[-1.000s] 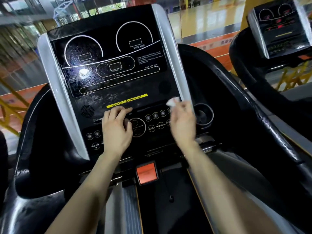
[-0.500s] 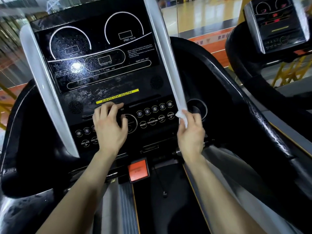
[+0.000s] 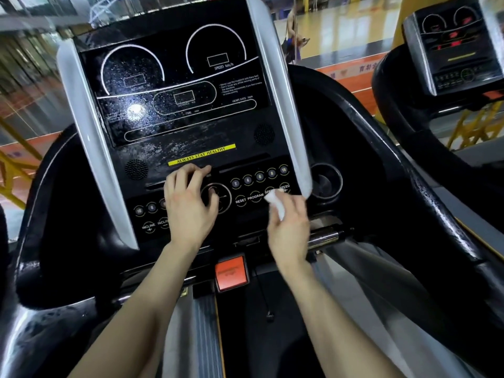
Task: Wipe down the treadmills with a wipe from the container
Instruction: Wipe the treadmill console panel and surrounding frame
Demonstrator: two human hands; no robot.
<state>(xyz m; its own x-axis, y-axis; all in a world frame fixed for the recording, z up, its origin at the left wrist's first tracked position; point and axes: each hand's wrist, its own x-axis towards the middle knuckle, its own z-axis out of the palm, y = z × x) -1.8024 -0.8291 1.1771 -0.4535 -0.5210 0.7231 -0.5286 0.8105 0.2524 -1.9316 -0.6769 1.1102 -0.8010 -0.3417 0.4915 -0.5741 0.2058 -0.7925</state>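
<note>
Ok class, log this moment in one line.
right hand: holds wipe at SPEED buttons | left hand: rests on treadmill console

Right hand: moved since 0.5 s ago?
Yes. The right hand with the wipe has shifted left, off the lower tip of the silver trim and onto the SPEED buttons.

The left hand point(image 3: 188, 205) covers the middle buttons of the console point(image 3: 191, 126), so their labels cannot be read. Most of the wipe point(image 3: 275, 203) seems tucked under the blurred fingers point(image 3: 296, 207) of the right hand point(image 3: 290, 233). The neighbouring treadmill point(image 3: 458, 47) is cut off by the right edge, and the orange tag point(image 3: 231, 272) has print too smeared to read.
</note>
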